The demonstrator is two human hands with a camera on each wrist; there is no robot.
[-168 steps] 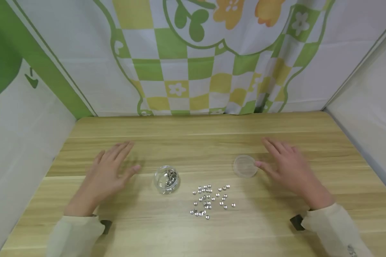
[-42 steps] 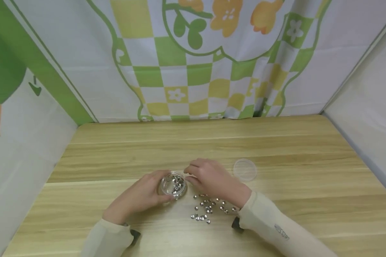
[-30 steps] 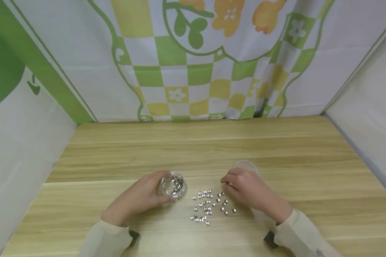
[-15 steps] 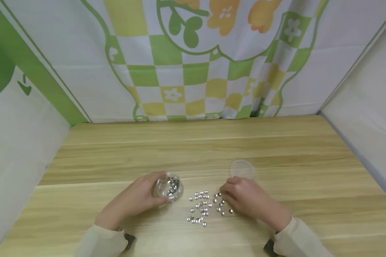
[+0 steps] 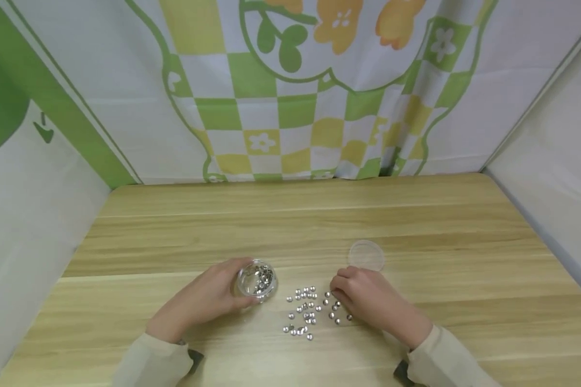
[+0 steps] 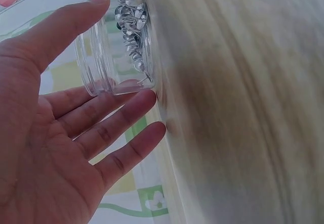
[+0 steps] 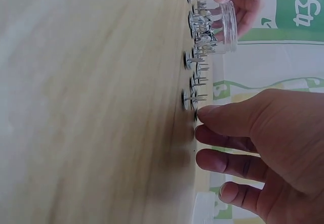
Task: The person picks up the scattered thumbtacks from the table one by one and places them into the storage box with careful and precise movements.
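Note:
My left hand [image 5: 208,295] holds a clear round jar [image 5: 244,279] with silver thumbtacks [image 5: 263,277] inside. In the left wrist view the thumb lies on one side of the jar [image 6: 121,72] and fingers on the other, its base at the tabletop. Loose thumbtacks [image 5: 310,306] are spread to the jar's right, many with points up. At their right edge my right hand [image 5: 368,295] has its fingertips down at the table, pinching a thumbtack [image 7: 196,115] mostly hidden by the thumb. Its other fingers are bent.
A clear round lid [image 5: 366,255] lies flat just behind my right hand. The wooden table [image 5: 290,215] meets a green and yellow checked cloth [image 5: 295,113] at the back. White cloth walls [image 5: 557,140] flank both sides.
The right hand has left the jar's side, moved right to the thumbtacks and lowered to the table. The left hand earlier rested apart from the jar; it now holds it.

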